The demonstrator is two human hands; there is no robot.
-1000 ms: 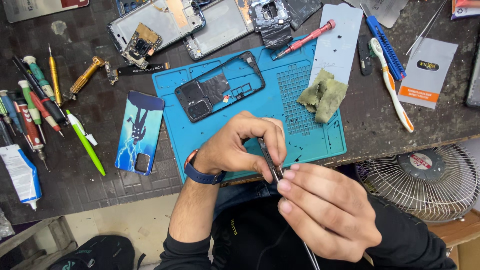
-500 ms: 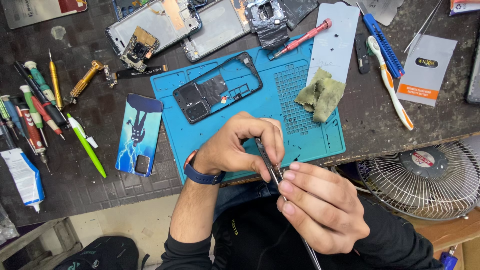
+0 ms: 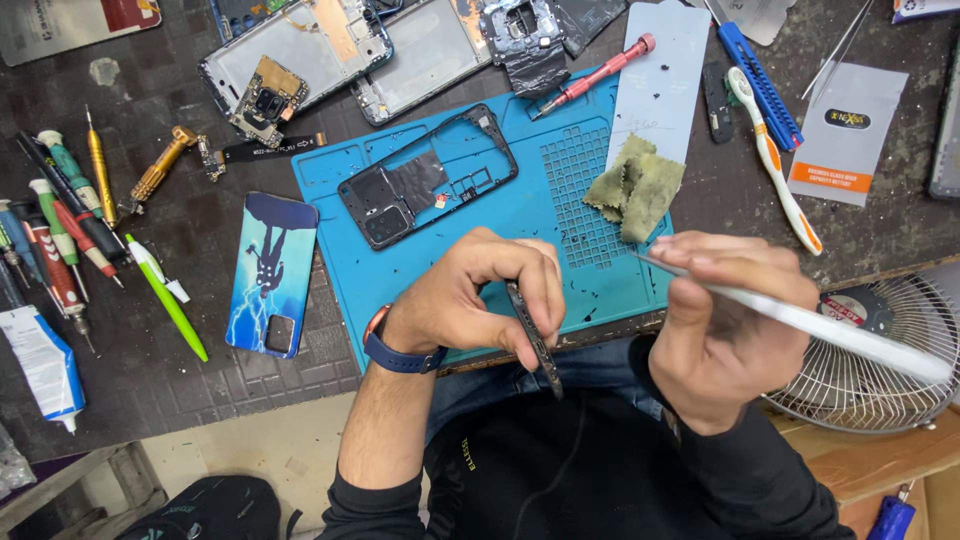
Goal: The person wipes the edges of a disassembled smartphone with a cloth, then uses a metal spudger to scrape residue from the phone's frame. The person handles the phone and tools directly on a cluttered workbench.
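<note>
The left hand pinches a slim dark tool over the near edge of the blue mat, fingers pressed together on it. Its long axis runs far to near, tip pointing near-right. The right hand grips a thin white strip that slants right. A loose pinch could drop the tool off the counter.

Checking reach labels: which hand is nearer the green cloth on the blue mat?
Right. The right hand sits just below the green cloth; the left hand is farther, down to its left.
</note>
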